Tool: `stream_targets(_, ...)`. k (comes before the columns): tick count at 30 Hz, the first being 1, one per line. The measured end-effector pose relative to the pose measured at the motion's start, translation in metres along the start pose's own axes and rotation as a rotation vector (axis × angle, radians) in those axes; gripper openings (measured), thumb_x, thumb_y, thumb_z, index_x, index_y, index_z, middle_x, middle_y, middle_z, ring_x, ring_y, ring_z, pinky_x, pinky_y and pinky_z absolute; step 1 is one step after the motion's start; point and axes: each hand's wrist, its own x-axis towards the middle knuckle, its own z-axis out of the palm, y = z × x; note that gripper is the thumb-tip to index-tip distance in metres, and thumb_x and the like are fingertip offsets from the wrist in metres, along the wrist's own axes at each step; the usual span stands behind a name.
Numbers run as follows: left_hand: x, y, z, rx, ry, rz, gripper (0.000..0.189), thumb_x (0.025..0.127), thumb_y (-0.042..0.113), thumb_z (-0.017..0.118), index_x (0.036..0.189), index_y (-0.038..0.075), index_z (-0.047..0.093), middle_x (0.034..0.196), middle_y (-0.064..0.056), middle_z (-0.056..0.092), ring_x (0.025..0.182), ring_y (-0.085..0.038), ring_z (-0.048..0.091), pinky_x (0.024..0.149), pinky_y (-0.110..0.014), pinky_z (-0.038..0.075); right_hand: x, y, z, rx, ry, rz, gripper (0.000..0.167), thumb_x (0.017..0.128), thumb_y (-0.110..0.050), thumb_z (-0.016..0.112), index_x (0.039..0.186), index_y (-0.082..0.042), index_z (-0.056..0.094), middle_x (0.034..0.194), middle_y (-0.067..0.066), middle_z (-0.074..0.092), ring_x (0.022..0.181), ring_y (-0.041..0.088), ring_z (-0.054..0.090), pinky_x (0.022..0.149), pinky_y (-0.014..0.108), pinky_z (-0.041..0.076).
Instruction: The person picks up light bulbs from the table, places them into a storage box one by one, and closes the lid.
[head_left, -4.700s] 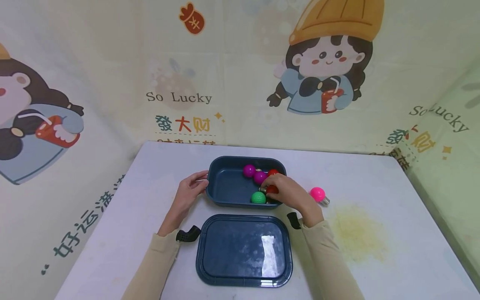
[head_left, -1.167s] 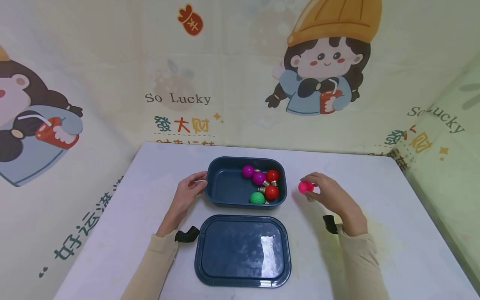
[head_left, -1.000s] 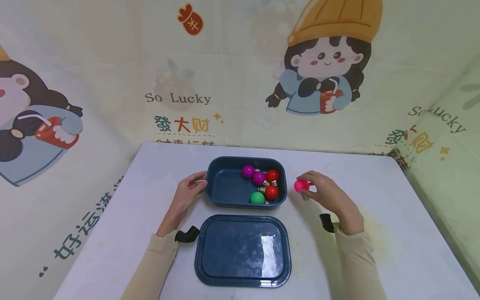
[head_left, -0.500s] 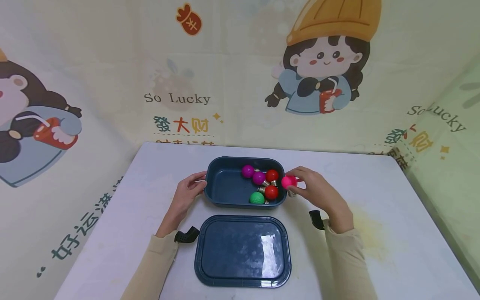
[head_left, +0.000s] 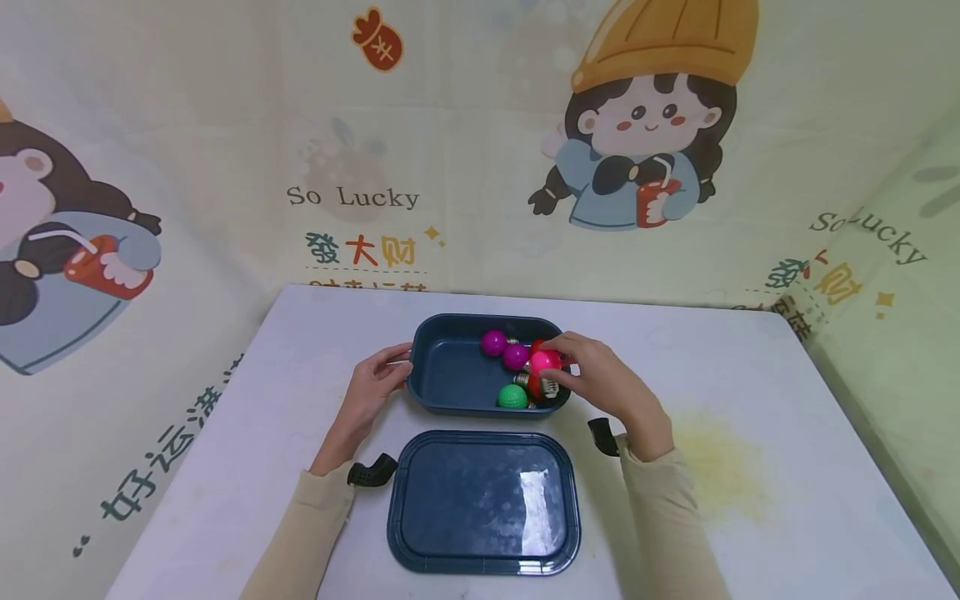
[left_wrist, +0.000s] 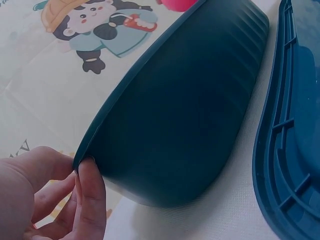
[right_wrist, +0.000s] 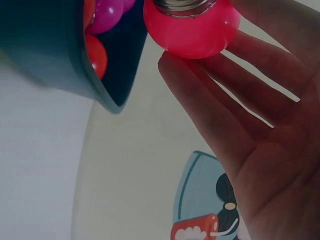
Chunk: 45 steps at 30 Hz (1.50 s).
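Observation:
A pink light bulb (head_left: 545, 363) is held by my right hand (head_left: 611, 385) between thumb and fingertips, over the right end of the dark blue box (head_left: 450, 400). Its metal screw base (right_wrist: 185, 5) shows in the right wrist view. Inside the box lie two purple bulbs (head_left: 493, 343), a green ribbed bulb (head_left: 512, 397) and red bulbs (head_left: 536, 388), partly hidden by the pink bulb and right hand. My left hand (head_left: 372, 385) is at the box's left end; in the left wrist view its thumb and finger grip the rim (left_wrist: 107, 112).
A dark blue lid (head_left: 483, 500) lies flat on the white table (head_left: 300, 533), in front of the box. A yellowish stain (head_left: 720, 467) marks the tabletop at right. A printed cloth (head_left: 480, 150) hangs behind and at both sides.
My right hand was in the box earlier, then picked up the pink bulb from the table at right and carried it leftward over the box. The left hand has stayed at the box.

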Motion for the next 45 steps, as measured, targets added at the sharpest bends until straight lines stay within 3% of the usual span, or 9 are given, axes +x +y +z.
stream_targets(5, 0.001, 0.001, 0.000, 0.001, 0.001, -0.001, 0.046, 0.099, 0.019, 0.063, 0.142, 0.005, 0.053, 0.137, -0.020, 0.055, 0.112, -0.019, 0.061, 0.082, -0.019, 0.054, 0.006, -0.005, 0.006, -0.024, -0.005, -0.015, 0.036, 0.090, -0.021, 0.074, 0.119, -0.002, 0.067, 0.107, 0.009, 0.067, 0.096, 0.023, 0.065, 0.087, 0.041, 0.057)
stream_targets(11, 0.000, 0.001, 0.000, -0.005, 0.005, -0.001, 0.045, 0.099, 0.017, 0.063, 0.141, 0.005, 0.053, 0.135, -0.019, 0.056, 0.107, -0.011, 0.062, 0.081, -0.018, 0.054, 0.013, -0.009, 0.015, -0.028, -0.023, 0.009, 0.038, 0.091, -0.024, 0.073, 0.121, -0.001, 0.066, 0.111, 0.010, 0.067, 0.098, 0.024, 0.063, 0.088, 0.043, 0.057)
stream_targets(28, -0.001, 0.003, 0.000, -0.015, -0.001, 0.006, 0.045, 0.099, 0.017, 0.062, 0.141, 0.003, 0.053, 0.135, -0.020, 0.055, 0.108, -0.015, 0.063, 0.082, -0.019, 0.055, 0.029, -0.016, 0.037, -0.034, 0.022, -0.013, 0.038, 0.088, -0.025, 0.077, 0.117, -0.002, 0.068, 0.108, 0.011, 0.068, 0.095, 0.023, 0.062, 0.084, 0.036, 0.058)
stream_targets(37, -0.001, 0.005, 0.000, -0.030, -0.003, 0.014, 0.045, 0.099, 0.015, 0.063, 0.141, 0.003, 0.053, 0.135, -0.020, 0.056, 0.103, -0.008, 0.062, 0.081, -0.018, 0.055, 0.037, -0.017, 0.042, -0.061, 0.020, -0.031, 0.037, 0.087, -0.024, 0.078, 0.115, -0.002, 0.069, 0.106, 0.011, 0.069, 0.095, 0.022, 0.062, 0.086, 0.037, 0.057)
stream_targets(45, -0.001, 0.002, -0.001, -0.029, -0.007, 0.033, 0.046, 0.099, 0.015, 0.062, 0.141, -0.001, 0.051, 0.135, -0.024, 0.054, 0.104, -0.010, 0.063, 0.081, -0.018, 0.055, 0.042, -0.019, 0.048, -0.063, 0.019, -0.034, 0.034, 0.087, -0.024, 0.077, 0.112, -0.002, 0.069, 0.099, 0.009, 0.067, 0.087, 0.020, 0.060, 0.078, 0.034, 0.054)
